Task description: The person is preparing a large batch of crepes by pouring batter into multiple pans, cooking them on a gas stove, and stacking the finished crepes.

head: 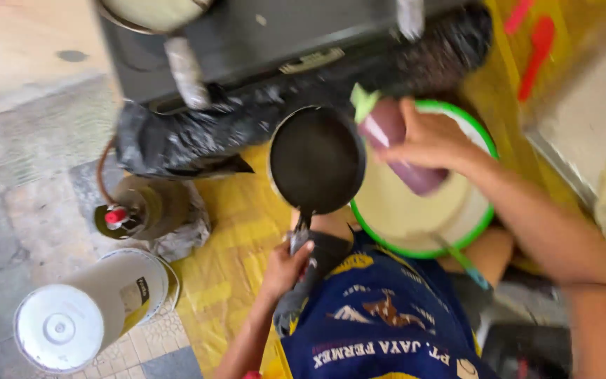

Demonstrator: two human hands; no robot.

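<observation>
Blue apron [380, 337], printed, nearest. Left hand [285, 267], fingers wrapped around the dark pan [317, 160] handle, partly hidden. At two o'clock, right hand [422, 137] grips a blurred purple cup [401, 144] over the green-rimmed basin [482, 217].

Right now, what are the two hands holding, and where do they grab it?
The left hand grips the black pan by its handle. The right hand wraps around the middle of a purple cup.

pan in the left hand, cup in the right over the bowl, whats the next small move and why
Probably carry the cup across to the pan and tip it in. The right hand holds the cup over the green-rimmed bowl of pale batter, and the left hand holds the dark, bare-looking pan beside it by its handle.
</observation>
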